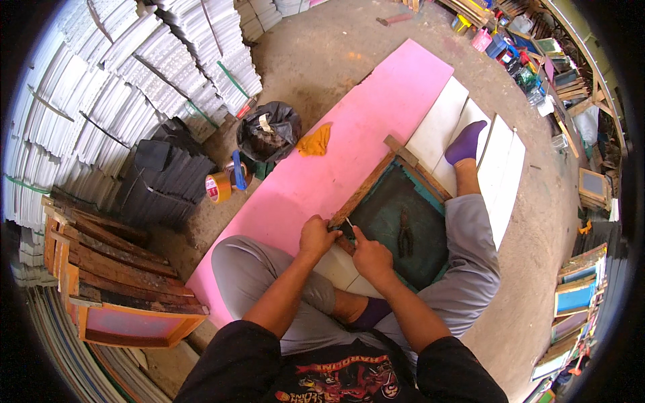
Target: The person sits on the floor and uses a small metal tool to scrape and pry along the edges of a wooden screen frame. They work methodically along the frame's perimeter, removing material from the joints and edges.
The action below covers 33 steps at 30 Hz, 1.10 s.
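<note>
A wooden frame [366,189] with dark green mesh [396,215] lies on a pink board [349,127] between my legs. My left hand [318,236] grips the frame's near corner. My right hand [371,256] holds a thin metal tool [349,224] with its tip at that same corner. A pair of pliers [405,236] rests on the mesh, just right of my right hand.
White panels [500,161] lie under my right leg. A black bag [269,131], a yellow rag [316,141] and a roll of brown tape [218,187] sit left of the board. Stacked wooden frames [107,269] and white mouldings [101,87] fill the left side.
</note>
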Each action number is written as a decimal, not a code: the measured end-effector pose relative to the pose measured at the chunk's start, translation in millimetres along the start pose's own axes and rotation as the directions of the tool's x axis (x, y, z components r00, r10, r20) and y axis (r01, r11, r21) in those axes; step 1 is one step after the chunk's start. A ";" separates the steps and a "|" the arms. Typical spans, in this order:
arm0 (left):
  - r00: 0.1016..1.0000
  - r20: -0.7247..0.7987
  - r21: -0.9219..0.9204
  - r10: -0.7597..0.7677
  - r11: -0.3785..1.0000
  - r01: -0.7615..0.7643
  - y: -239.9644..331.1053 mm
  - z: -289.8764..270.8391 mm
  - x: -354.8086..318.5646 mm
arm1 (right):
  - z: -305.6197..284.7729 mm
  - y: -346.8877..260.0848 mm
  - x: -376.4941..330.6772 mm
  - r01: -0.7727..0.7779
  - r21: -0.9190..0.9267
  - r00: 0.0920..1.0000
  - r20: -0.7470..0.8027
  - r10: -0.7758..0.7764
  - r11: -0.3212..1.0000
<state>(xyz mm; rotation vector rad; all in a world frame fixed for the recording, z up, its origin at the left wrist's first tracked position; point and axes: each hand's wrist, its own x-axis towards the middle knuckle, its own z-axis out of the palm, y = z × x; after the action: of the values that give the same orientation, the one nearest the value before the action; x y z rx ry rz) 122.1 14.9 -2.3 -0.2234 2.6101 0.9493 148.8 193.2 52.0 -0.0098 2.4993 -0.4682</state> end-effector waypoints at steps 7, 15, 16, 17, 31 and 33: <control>0.999 -0.021 0.108 0.038 0.993 -0.035 3.6 9.4 1.5 | 42.4 38.8 26.1 0.245 0.317 0.960 -0.210 -0.184 0.916; 0.998 -0.001 0.110 0.071 0.991 -0.070 3.1 3.9 6.9 | 63.2 55.2 40.5 0.415 0.371 0.885 -0.377 -0.273 0.831; 0.997 -0.003 0.105 0.075 0.992 -0.075 4.8 3.4 8.1 | 76.9 64.5 49.1 0.561 0.410 0.789 -0.528 -0.315 0.719; 0.998 -0.007 0.101 0.062 0.993 -0.061 -0.7 2.7 5.7 | 63.2 50.9 38.6 0.395 0.335 0.893 -0.357 -0.273 0.855; 0.996 -0.064 0.017 0.060 0.998 -0.059 -17.8 3.0 -1.5 | -17.0 -0.3 -0.9 -0.008 0.107 0.994 0.106 -0.004 0.994; 0.994 -0.056 -0.009 0.099 0.995 -0.100 -7.0 5.2 6.9 | 32.3 50.8 40.4 0.314 0.417 0.947 -0.200 -0.251 0.853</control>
<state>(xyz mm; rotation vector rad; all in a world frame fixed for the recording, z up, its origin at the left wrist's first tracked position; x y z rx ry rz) 119.1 12.7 -12.8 -0.1252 2.6889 1.0052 138.2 225.8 -11.9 -0.1750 2.4730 -1.1966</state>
